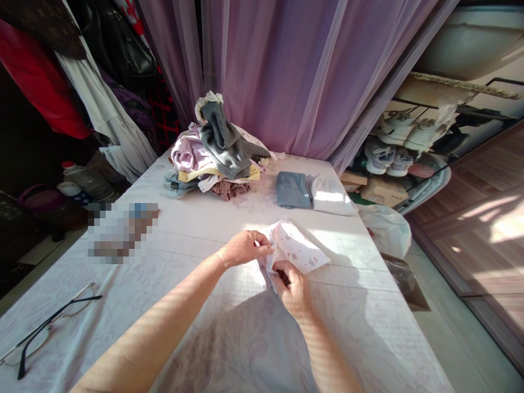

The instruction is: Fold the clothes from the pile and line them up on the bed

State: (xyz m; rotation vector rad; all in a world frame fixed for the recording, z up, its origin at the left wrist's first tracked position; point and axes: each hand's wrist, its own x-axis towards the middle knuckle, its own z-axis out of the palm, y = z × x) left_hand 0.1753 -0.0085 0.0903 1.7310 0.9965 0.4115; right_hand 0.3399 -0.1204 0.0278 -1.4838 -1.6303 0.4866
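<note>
Pale floral surface point(368, 338); clothes pile point(213, 158) toward far edge; folded blue garment point(292, 190), folded white garment point(331, 195) touching it; glasses point(53, 317) near left edge; blurred object point(123, 229) left of center.

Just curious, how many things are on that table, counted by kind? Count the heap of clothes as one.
Clothes pile: 1
Folded garments, grey-blue and white: 2
Garment held in the left hand and right hand: 1
Glasses: 1
Blurred object, too pixelated to name: 1
Total: 6
</note>
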